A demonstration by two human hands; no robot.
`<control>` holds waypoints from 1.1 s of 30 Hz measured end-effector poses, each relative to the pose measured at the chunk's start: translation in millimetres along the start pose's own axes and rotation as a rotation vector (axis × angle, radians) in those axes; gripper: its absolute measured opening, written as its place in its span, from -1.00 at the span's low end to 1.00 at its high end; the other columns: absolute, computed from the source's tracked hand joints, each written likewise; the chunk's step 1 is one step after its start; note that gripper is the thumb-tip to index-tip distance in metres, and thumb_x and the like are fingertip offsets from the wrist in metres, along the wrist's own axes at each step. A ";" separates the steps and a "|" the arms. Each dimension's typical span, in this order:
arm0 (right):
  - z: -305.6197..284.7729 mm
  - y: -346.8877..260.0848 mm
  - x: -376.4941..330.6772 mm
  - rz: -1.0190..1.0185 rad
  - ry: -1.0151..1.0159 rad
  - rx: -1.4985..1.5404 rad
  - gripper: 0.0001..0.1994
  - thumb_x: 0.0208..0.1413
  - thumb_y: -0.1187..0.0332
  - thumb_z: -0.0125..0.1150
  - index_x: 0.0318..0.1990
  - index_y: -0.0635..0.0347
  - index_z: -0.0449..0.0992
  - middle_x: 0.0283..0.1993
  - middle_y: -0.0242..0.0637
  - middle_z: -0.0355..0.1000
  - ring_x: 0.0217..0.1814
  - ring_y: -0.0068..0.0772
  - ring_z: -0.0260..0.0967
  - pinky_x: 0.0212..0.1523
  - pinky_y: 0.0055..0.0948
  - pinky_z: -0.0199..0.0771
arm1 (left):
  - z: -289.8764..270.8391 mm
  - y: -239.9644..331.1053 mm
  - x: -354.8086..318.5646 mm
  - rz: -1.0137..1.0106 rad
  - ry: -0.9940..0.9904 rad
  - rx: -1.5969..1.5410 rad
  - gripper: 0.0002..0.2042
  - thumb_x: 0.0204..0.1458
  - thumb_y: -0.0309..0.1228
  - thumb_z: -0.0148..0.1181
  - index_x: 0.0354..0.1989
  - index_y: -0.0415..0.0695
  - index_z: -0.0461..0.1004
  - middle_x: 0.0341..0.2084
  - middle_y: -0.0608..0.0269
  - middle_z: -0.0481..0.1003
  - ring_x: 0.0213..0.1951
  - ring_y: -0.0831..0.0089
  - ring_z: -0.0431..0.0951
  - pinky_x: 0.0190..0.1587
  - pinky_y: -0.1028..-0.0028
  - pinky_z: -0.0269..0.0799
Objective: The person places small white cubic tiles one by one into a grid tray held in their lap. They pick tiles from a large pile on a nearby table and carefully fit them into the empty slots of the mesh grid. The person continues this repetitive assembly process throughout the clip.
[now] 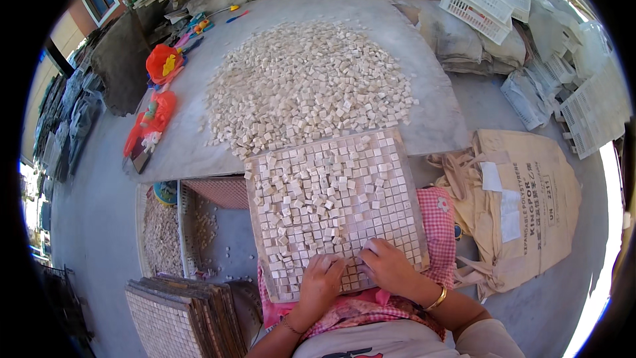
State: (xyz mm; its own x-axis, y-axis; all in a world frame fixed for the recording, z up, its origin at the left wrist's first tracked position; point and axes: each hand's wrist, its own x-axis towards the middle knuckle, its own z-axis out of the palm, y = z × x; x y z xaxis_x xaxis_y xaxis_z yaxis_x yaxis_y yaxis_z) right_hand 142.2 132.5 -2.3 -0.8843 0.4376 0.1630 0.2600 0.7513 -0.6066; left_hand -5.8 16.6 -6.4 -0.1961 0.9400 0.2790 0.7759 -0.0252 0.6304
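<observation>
A square mosaic grid board [401, 159] rests tilted on my lap, its far edge against the table. Small pale stone tiles fill many of its cells, and a loose heap of stone cubes [311, 192] covers its middle and left. At the near edge, my left hand [322, 280] is closed, its fingers curled down onto the tiles. Just beside it, my right hand [389, 266] has its thumb and fingers pinched together over the grid. Whatever lies between the fingertips of either hand is hidden.
A big pile of stone cubes [311, 86] covers the stone-topped table [437, 116]. Stacked tile boards [189, 315] stand at lower left, near a white crate [187, 245] of stone bits. Right of me lies a tan sack [530, 219]; white plastic baskets [477, 3] sit beyond.
</observation>
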 end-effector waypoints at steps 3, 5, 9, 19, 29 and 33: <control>-0.6 -0.1 1.3 -0.005 -0.025 -0.028 -0.85 -0.15 0.44 0.23 -0.40 0.21 0.39 -0.39 -0.23 0.28 -0.24 -0.16 0.31 -0.21 -0.30 0.37 | 3.7 4.3 4.7 0.057 -0.057 0.056 -0.82 -0.16 -0.56 0.11 -0.31 -0.17 0.48 -0.39 0.18 0.41 -0.30 0.19 0.40 -0.25 0.29 0.35; -0.5 0.5 -0.8 -0.031 -0.049 -0.045 -0.84 -0.16 0.46 0.24 -0.41 0.21 0.38 -0.41 -0.22 0.29 -0.24 -0.16 0.32 -0.23 -0.30 0.37 | 3.1 6.8 8.1 0.055 -0.100 0.065 -0.83 -0.16 -0.55 0.11 -0.33 -0.18 0.46 -0.37 0.18 0.41 -0.29 0.19 0.40 -0.22 0.31 0.35; -12.5 -0.6 -7.4 0.135 0.061 0.174 -0.81 -0.14 0.47 0.16 -0.30 0.21 0.40 -0.34 -0.17 0.31 -0.22 -0.13 0.31 -0.27 -0.25 0.37 | 8.3 -0.5 6.5 0.153 -0.094 0.052 -0.85 -0.17 -0.54 0.11 -0.36 -0.20 0.42 -0.38 0.16 0.39 -0.29 0.18 0.39 -0.21 0.31 0.34; 9.1 -1.5 -6.3 0.087 0.066 -0.059 -0.74 -0.17 0.48 0.24 -0.24 0.16 0.43 -0.28 -0.26 0.30 -0.20 -0.19 0.33 -0.26 -0.32 0.42 | 9.4 5.7 8.4 0.050 -0.109 0.103 -0.79 -0.21 -0.58 0.13 -0.33 -0.21 0.34 -0.41 0.13 0.35 -0.31 0.15 0.34 -0.21 0.29 0.30; -12.5 -2.4 -9.3 0.426 0.047 0.562 -0.79 -0.12 0.49 0.15 -0.25 0.24 0.40 -0.23 -0.11 0.34 -0.26 -0.09 0.35 -0.24 -0.26 0.39 | -2.5 4.9 7.0 -0.275 -0.109 -0.300 -0.95 -0.02 -0.56 -0.01 -0.38 -0.22 0.36 -0.39 0.17 0.40 -0.28 0.30 0.41 -0.20 0.39 0.33; -0.5 -4.2 -13.0 0.125 -0.027 0.258 -0.80 -0.08 0.49 0.11 -0.24 0.27 0.40 -0.26 -0.10 0.33 -0.25 -0.11 0.35 -0.24 -0.27 0.41 | -18.1 -11.0 2.6 -0.751 0.113 -1.511 -0.92 0.06 -0.53 -0.06 -0.33 -0.20 0.38 -0.34 0.23 0.44 -0.24 0.42 0.45 -0.15 0.45 0.37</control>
State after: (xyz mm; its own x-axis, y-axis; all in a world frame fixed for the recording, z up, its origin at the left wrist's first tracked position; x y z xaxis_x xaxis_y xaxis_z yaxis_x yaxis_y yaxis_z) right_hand 152.8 123.9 -1.5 -0.8625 0.5030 0.0558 0.2633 0.5403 -0.7992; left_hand -25.7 13.2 0.5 -0.3191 0.8692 -0.3778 -0.7141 0.0416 0.6988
